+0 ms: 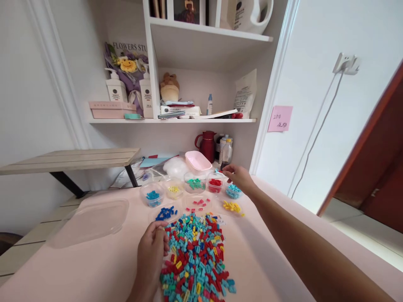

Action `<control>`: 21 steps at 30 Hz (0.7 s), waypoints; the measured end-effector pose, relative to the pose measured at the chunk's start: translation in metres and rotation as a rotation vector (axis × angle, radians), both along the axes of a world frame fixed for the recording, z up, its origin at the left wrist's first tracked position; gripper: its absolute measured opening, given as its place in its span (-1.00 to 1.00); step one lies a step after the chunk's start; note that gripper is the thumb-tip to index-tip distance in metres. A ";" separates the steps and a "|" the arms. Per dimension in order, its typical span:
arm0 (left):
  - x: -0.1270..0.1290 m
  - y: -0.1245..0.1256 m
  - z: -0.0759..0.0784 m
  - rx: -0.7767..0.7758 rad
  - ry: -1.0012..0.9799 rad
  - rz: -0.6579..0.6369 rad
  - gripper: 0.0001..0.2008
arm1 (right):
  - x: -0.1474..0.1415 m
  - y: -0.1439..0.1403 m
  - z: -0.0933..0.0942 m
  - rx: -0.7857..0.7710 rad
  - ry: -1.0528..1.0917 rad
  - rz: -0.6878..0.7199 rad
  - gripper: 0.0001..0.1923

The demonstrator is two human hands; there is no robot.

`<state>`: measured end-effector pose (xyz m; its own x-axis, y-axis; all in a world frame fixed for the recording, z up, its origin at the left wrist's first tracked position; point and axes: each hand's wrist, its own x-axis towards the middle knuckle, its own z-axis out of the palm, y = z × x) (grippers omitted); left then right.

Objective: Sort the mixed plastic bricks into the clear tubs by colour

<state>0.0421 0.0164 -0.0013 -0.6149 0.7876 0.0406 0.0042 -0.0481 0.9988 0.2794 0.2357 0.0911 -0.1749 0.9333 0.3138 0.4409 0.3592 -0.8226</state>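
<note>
A heap of small coloured toy bricks [198,256] in turquoise, red, blue and yellow covers the middle of the pink table. My left hand [153,245] rests at the heap's left edge, its fingers curled together; what they may hold is hidden. Over the far containers reaches my right hand [239,177], thumb and finger pinched on what looks like a small red brick. Below its fingertips stands a tub of red bricks [215,184]. Just beneath the palm is a tub of light-blue bricks [234,191].
Other clear containers hold green bricks [195,183], pale yellow bricks [173,190], blue bricks [153,196], dark blue bricks [166,213], pink bricks [200,204] and yellow bricks [232,206]. A clear lid [94,218] lies left. Behind stand a pink basin [197,161] and a red jug [208,146].
</note>
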 end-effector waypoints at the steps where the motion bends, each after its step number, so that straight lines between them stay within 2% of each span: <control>1: 0.000 0.000 0.000 -0.001 0.005 -0.009 -0.75 | -0.002 0.004 -0.003 -0.003 0.019 -0.017 -0.75; 5: 0.000 0.000 0.002 -0.027 0.021 -0.044 -0.75 | 0.001 -0.001 -0.015 -0.048 0.097 -0.009 -0.65; 8: 0.001 -0.001 0.002 -0.039 0.041 -0.046 -0.77 | 0.010 -0.026 -0.015 -0.105 0.165 0.092 -0.67; 11: 0.001 -0.001 0.001 -0.037 0.060 -0.038 -0.79 | 0.019 -0.064 -0.011 -0.243 0.202 0.412 -0.68; 13: 0.000 0.000 0.000 -0.040 0.064 -0.039 -0.79 | 0.023 -0.090 -0.012 -0.374 0.066 0.691 -0.69; 15: 0.000 0.000 -0.001 -0.050 0.069 -0.049 -0.78 | 0.025 -0.109 -0.021 -0.496 -0.087 0.903 -0.71; 17: 0.000 0.000 -0.001 -0.062 0.079 -0.054 -0.78 | 0.025 -0.120 -0.034 -0.526 -0.205 0.989 -0.74; 21: 0.002 -0.001 0.005 -0.066 0.085 -0.047 -0.77 | 0.023 -0.123 -0.058 -0.443 -0.327 0.975 -0.78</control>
<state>0.0444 0.0151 0.0037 -0.5740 0.8180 0.0381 0.0886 0.0157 0.9959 0.3022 0.1128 0.0333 -0.9058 0.3696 -0.2074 0.3490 0.3729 -0.8597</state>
